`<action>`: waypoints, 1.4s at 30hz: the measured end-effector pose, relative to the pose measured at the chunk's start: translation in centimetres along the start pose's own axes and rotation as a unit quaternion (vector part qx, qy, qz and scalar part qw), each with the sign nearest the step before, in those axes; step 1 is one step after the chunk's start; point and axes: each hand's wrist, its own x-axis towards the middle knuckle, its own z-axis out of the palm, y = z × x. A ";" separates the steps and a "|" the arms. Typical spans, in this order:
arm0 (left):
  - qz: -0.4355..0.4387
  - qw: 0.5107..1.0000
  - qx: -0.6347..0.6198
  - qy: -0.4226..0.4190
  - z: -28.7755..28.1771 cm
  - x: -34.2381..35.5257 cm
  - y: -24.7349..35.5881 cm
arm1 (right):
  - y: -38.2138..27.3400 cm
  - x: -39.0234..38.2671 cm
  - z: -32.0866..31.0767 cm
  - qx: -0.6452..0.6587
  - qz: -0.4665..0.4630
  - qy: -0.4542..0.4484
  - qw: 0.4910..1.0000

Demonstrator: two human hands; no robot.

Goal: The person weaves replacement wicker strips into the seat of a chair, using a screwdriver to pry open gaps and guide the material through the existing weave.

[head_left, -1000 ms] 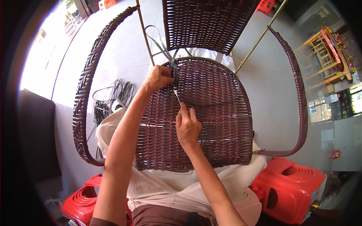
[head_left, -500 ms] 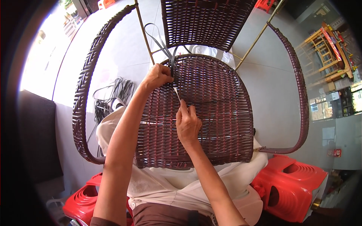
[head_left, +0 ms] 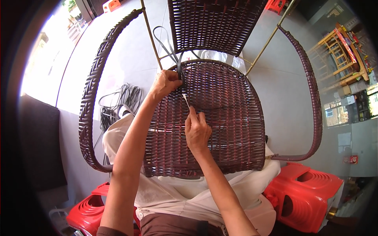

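Note:
A chair seat (head_left: pixel 224 137) woven from dark brown and reddish strips lies across my lap. At its far left part, my left hand (head_left: pixel 166 83) is closed, thumb and fingers pinching a dark flat weaving strip (head_left: pixel 180 67). The strip's loose length loops up beyond the seat's rim. My right hand (head_left: pixel 198 131) is closed round a slim tool with a flat, pale metal blade (head_left: pixel 186 99), its index finger laid along the tool. The handle is hidden in my palm. The blade's tip touches the weave just below my left fingers.
The woven backrest (head_left: pixel 216 29) stands beyond the seat. Wrapped armrests curve at the left (head_left: pixel 88 106) and right (head_left: pixel 315 98). A bundle of dark strips (head_left: pixel 120 104) lies on the floor at left. Red plastic stools stand at lower left (head_left: pixel 88 208) and right (head_left: pixel 303 196).
The seat and both hands sit very slightly farther right and lower in the picture. Both grips and the blade's place at the weave look the same.

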 end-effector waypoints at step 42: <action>-0.020 1.000 0.022 0.001 -0.1 -0.6 1.0 | 0.2 -0.3 0.7 0.012 -0.023 0.044 0.999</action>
